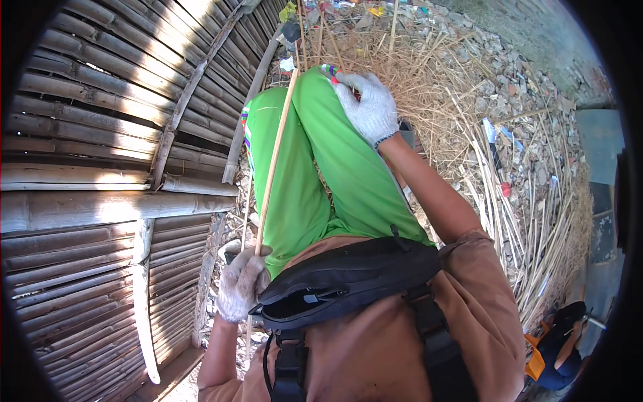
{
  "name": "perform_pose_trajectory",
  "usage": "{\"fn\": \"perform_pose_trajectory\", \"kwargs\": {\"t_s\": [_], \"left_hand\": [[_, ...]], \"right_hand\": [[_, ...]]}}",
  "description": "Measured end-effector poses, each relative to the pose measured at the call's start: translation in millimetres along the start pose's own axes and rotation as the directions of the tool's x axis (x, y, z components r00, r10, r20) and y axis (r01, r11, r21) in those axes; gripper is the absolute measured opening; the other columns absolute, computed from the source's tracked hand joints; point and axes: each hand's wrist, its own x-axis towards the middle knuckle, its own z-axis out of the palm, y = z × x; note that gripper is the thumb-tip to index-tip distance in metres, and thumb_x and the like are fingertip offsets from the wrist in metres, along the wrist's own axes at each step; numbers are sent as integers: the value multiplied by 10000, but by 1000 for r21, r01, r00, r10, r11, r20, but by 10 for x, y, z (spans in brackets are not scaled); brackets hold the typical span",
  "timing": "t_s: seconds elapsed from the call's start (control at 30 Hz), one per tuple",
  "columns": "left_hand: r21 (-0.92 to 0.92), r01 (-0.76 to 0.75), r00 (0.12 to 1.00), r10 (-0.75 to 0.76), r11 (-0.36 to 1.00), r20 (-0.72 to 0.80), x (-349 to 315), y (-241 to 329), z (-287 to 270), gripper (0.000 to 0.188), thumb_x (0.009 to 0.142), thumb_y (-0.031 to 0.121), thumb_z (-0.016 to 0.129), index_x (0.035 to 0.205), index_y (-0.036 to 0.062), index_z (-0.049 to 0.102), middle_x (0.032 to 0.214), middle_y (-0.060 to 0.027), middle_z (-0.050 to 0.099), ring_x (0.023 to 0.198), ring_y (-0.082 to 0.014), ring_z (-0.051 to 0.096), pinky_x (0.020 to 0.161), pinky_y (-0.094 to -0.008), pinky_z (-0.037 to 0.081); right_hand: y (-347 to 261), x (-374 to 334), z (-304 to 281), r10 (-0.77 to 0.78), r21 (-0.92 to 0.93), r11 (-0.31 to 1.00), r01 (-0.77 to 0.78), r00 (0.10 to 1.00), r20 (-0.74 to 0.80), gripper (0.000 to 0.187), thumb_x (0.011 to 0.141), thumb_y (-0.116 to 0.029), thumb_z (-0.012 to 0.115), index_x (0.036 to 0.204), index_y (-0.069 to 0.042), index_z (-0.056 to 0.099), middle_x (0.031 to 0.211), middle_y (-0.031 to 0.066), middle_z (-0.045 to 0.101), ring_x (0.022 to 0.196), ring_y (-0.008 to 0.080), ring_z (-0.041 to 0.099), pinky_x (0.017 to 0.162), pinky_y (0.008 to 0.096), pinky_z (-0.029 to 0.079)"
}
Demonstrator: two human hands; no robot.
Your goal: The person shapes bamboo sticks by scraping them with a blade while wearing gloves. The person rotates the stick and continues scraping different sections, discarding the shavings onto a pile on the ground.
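Note:
My left hand [241, 285], in a pale knitted glove with dirt on it, is closed around the lower end of a long bamboo strip [276, 151]. The strip runs up across my left thigh, towards the far ground. My right hand [370, 110], gloved too, rests on my right knee with its fingers curled and the thumb bent in towards them. What it may hold is hidden. Green trousers [355, 181] with striped side seams cover my bent legs. A black waist bag [348, 278] lies across my lap, its opening gaping near my left hand.
A bamboo slat wall [100, 114] rises close on my left. Straw and shavings [429, 80] cover the stony ground ahead, with scraps of litter. Loose bamboo strips [485, 194] lie on my right. At the lower right are an orange object [534, 358] and part of another person [566, 345].

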Motion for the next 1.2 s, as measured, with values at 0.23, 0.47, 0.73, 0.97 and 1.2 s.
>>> {"fn": "perform_pose_trajectory", "kwargs": {"t_s": [0.23, 0.47, 0.73, 0.97, 1.2], "left_hand": [[-170, 135, 986, -115, 976, 122, 790, 490, 224, 419, 1170, 298, 568, 1368, -56, 671, 724, -14, 638, 413, -83, 474, 361, -259, 355], [-148, 100, 988, -80, 984, 136, 1204, 679, 254, 381, 1158, 270, 587, 1345, -44, 693, 713, -2, 634, 413, -81, 470, 375, -259, 345], [-136, 188, 981, -178, 973, 81, 745, 724, 193, 346, 1172, 259, 581, 1330, -25, 700, 703, -4, 609, 401, -65, 453, 349, -257, 310], [123, 73, 996, -80, 990, 49, 315, 458, 51, 362, 1152, 265, 574, 1256, -46, 726, 806, -37, 648, 583, -110, 555, 538, -286, 446], [39, 84, 996, -85, 996, 5, -41, 144, -32, 398, 1162, 261, 574, 1399, -43, 674, 762, 14, 578, 675, -58, 516, 640, -251, 420]], "right_hand": [[-51, -31, -194, -72, -39, 996, 79, 986, 151, 253, 1020, -405, 756, 1170, -221, 844, 982, 126, 706, 910, 365, 759, 819, 506, 616], [-87, -46, -250, -87, -51, 994, 97, 980, 179, 235, 1026, -417, 730, 1170, -267, 838, 1047, 140, 712, 893, 385, 766, 806, 521, 625], [-95, -49, -156, -29, -79, 996, 44, 983, 181, 288, 1015, -424, 751, 1204, -231, 851, 1006, 105, 716, 914, 341, 758, 819, 488, 612], [-147, 33, -152, -30, -101, 994, 49, 983, 183, 264, 1012, -407, 765, 1193, -235, 851, 986, 104, 708, 898, 342, 754, 812, 480, 612], [-18, 229, -43, 19, -173, 985, 7, 989, 149, 325, 1039, -454, 713, 1225, -222, 844, 1032, 139, 723, 974, 373, 753, 870, 503, 606]]}}
